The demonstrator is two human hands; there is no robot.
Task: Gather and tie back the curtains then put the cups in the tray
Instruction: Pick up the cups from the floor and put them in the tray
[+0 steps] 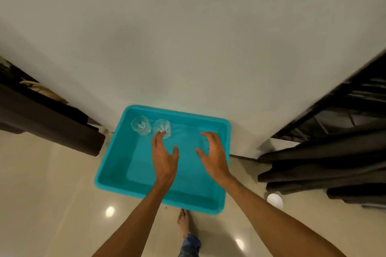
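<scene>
Two clear, faceted glass cups stand upright side by side in a shallow rectangular turquoise plastic tray. They are in the tray's corner ahead of and left of the left hand. The first cup is the farther of the two from that hand. The second cup stands just beside the first, directly ahead of the left fingertips. Those fingertips overlap the second cup's near edge in the head view; whether they touch it cannot be told.

The left hand is over the tray, palm down, fingers extended and close together, thumb spread to the right. It grips nothing. The right hand is level with the left hand and apart from it, over the right part of the tray. Its fingers are spread and loosely curved, its thumb points toward the left hand, and it holds nothing.

The tray lies on a glossy cream tiled floor, its far edge against a plain white wall. A dark brown fabric curtain is bunched well left of the left hand. A second dark curtain hangs in folds right of the right hand. A small white round object lies on the floor below the second curtain. A bare foot stands behind the tray's near edge, between the forearms.
</scene>
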